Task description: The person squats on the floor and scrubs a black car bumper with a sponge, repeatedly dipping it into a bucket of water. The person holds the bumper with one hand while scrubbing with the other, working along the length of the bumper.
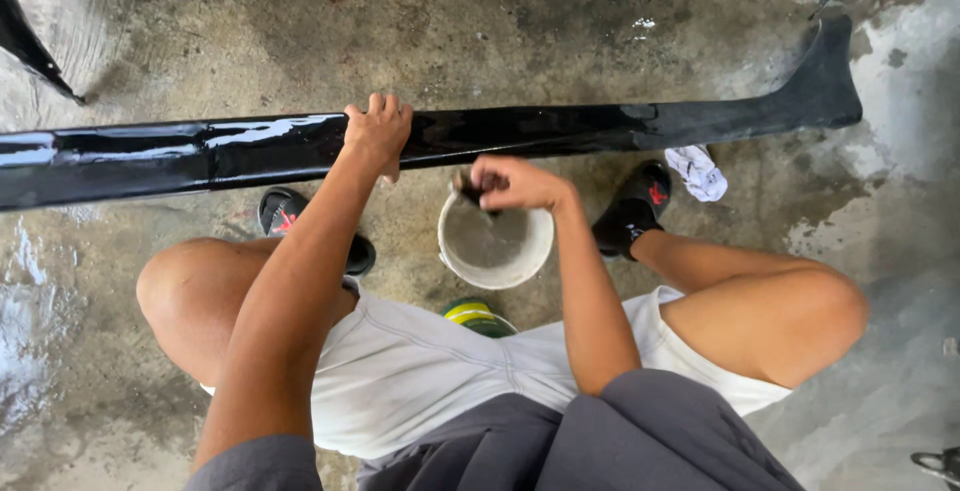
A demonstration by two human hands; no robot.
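Observation:
A long glossy black car trim panel lies across the wet concrete floor from left to right. My left hand rests on its near edge, fingers curled over the top. My right hand is closed on a small dark pad held over the rim of a white bucket of murky water. The bucket stands between my feet, just below the panel.
I squat in white shorts and black sandals. A crumpled white rag lies by the right foot. A green and yellow tin sits under me behind the bucket. Another dark panel edge shows upper left.

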